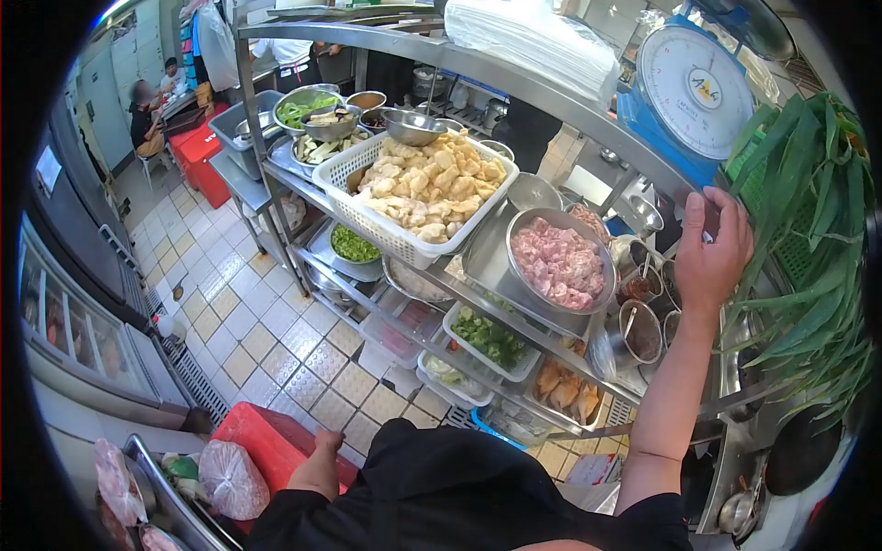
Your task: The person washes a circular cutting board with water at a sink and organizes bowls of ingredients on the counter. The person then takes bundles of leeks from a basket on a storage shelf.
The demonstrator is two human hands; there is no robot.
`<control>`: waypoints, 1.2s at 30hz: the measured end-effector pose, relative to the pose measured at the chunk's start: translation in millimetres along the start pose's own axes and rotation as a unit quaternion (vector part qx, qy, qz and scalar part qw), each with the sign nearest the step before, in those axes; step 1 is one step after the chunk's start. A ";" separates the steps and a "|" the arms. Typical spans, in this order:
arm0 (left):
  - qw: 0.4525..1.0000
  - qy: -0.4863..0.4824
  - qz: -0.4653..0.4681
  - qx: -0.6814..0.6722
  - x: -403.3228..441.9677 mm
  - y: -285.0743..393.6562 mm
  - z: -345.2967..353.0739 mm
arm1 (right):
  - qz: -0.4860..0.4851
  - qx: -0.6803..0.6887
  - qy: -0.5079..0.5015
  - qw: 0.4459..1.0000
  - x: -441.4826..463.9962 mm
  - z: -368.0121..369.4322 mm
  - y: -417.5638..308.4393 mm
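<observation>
My right hand [715,241] is raised at the steel shelf rack, just below the blue dial scale [691,92] and left of the long green leaves [808,202]. Its fingers point up and are slightly bent; whether they touch something is unclear. A steel bowl of raw pink meat [562,262] sits left of that wrist, with containers of sauce [640,332] nearer it. Low at the left, my left hand [323,452] hangs beside a red box [266,441], its fingers mostly hidden by the angle.
The rack holds a white basket of pale yellow pieces [427,188], chopped greens [354,244] and a tray of broccoli [485,342]. Bagged food [234,477] lies at the lower left. Glass-fronted fridges [87,321] line the left. People are at the back, one seated [145,119].
</observation>
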State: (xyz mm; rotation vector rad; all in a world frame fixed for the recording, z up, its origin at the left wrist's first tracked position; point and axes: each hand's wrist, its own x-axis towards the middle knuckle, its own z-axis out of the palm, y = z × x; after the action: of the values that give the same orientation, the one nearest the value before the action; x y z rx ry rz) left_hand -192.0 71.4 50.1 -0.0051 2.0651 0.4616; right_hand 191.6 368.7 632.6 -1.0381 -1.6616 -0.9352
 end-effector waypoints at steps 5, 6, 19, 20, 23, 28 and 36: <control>0.989 0.028 0.143 0.027 81.3 -13.4 32.9 | -0.033 -0.020 0.000 0.999 -3.6 -1.7 2.6; 0.992 0.028 0.121 0.006 75.3 -8.9 34.3 | -0.033 -0.022 -0.001 0.999 -4.1 -2.7 4.1; 0.961 -0.162 0.203 0.096 38.4 -25.2 16.1 | 0.036 0.009 0.004 0.999 -4.3 -24.5 28.4; 0.954 -0.197 0.220 0.044 23.3 -10.8 16.8 | 0.035 0.000 -0.030 0.999 -3.2 -25.4 30.2; 0.872 -0.399 0.276 0.062 -84.9 70.3 -0.7 | 0.020 -0.014 -0.070 0.997 1.4 -26.2 27.8; 0.713 -0.568 0.389 0.136 -134.7 104.4 11.2 | 0.039 0.021 -0.086 0.995 11.4 -27.9 17.1; 0.701 -0.581 0.372 0.182 -168.9 117.5 -3.9 | 0.034 -0.075 -0.074 0.994 5.9 -13.3 19.4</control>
State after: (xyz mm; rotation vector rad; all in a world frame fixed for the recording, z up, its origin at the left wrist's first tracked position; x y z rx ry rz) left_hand -129.9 148.2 230.6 1.1177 0.7520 0.3524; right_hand 212.4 364.7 644.3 -1.2854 -1.6849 -0.9704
